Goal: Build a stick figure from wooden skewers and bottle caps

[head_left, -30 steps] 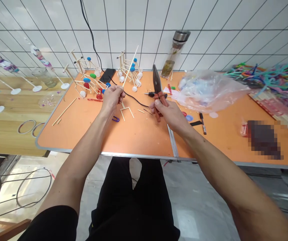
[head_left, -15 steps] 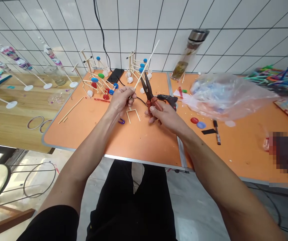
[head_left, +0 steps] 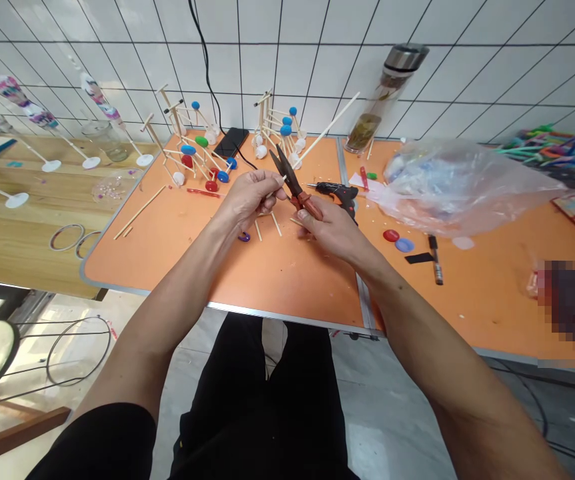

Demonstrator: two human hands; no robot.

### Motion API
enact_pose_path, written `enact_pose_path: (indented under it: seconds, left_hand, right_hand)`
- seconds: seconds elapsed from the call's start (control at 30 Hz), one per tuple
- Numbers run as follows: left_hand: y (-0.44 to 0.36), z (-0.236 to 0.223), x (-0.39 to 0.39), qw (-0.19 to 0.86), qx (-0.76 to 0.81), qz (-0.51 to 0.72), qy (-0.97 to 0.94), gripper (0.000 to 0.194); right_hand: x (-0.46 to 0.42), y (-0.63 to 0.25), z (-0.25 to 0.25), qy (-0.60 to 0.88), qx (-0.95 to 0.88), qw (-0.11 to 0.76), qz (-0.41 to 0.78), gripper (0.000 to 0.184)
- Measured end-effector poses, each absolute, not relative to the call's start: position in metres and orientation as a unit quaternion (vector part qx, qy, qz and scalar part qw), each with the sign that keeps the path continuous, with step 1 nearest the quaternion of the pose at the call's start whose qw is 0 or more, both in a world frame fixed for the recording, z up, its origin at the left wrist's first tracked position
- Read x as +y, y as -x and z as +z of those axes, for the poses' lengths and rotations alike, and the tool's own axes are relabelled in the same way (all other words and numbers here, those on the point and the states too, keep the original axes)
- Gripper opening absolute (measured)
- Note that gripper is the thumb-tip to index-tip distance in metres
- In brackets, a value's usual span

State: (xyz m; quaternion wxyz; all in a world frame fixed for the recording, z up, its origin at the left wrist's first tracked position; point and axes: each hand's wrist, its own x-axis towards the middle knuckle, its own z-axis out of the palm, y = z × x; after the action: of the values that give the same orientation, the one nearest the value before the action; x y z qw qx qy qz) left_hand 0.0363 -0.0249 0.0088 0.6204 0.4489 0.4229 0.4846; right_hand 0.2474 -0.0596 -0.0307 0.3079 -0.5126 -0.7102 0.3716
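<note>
A thin pale wooden stick (head_left: 329,128) slants up to the right, its lower end pinched in the fingers of my left hand (head_left: 252,200). My right hand (head_left: 330,230) is closed around the reddish-brown handles of a pair of pliers (head_left: 301,199). The dark jaws are at the stick's lower part, close to my left fingertips; whether they grip it I cannot tell. On the orange table below lie thin sticks (head_left: 276,225), partly hidden by my left hand, and a small purple piece (head_left: 244,237).
Stick models with coloured caps (head_left: 187,151) stand at the back left, beside a phone (head_left: 231,142). A black glue gun (head_left: 336,191) lies right of the pliers. Farther right are a glass bottle (head_left: 385,100), a plastic bag (head_left: 460,190) and a marker (head_left: 436,260).
The stick has tilted farther right and now crosses the pliers' jaws. My hands have come closer together, and the pliers lean more to the left.
</note>
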Motion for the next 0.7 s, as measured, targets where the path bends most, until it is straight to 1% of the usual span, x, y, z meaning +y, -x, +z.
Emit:
enact_pose_path:
  seconds: [0.17, 0.4, 0.53, 0.7]
  left_hand:
    - [-0.0365, 0.0097, -0.0259, 0.627, 0.424, 0.483, -0.441, 0.024]
    - [-0.0366, 0.0087, -0.0249, 0.625, 0.433, 0.477, -0.441, 0.023]
    - [-0.0366, 0.0059, -0.0235, 0.621, 0.437, 0.475, -0.445, 0.024]
    - [-0.0360, 0.0042, -0.0227, 0.616, 0.443, 0.472, -0.449, 0.023]
  right_hand:
    - [-0.0608, -0.2465, -0.0308, 0.519, -0.717, 0.303, 0.353, 0.041]
    - [-0.0624, -0.2475, -0.0230, 0.546, -0.755, 0.260, 0.253, 0.045]
    - [-0.0635, -0.2477, -0.0223, 0.547, -0.765, 0.253, 0.229, 0.051]
    - [-0.0650, -0.2468, -0.0235, 0.554, -0.765, 0.251, 0.212, 0.050]
